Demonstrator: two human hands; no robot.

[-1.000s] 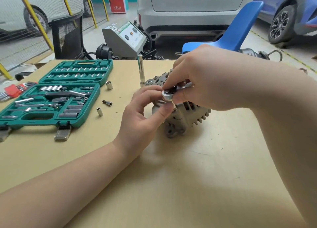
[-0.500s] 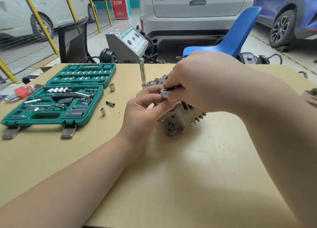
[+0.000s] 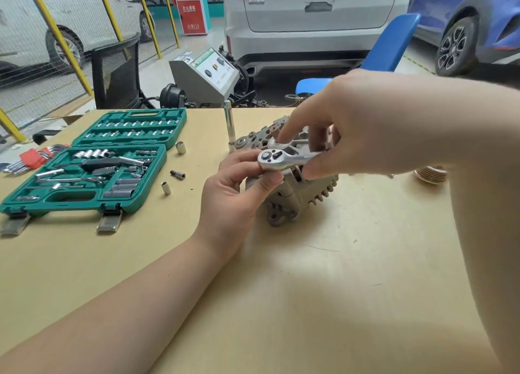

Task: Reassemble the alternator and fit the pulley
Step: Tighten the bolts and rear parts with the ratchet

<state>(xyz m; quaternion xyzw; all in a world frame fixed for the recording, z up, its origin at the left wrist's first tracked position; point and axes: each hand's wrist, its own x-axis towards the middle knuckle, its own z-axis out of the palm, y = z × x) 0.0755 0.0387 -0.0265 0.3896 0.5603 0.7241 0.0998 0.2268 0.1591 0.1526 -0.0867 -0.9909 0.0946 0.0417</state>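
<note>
Grey cast metal, the alternator (image 3: 292, 196) sits near the middle of the tan surface (image 3: 337, 289), and I judge it heavy, rigid and unlikely to slide. My left hand (image 3: 236, 202) pinches the round head of the ratchet (image 3: 281, 159) between thumb and fingers; my right hand (image 3: 351, 126) curls round its handle, with the forefinger stretched out onto the housing top. Polished steel will be slippery, so I'd keep the hold close to the head. For the housing, the finned rim or the lower mounting lug looks safest.
</note>
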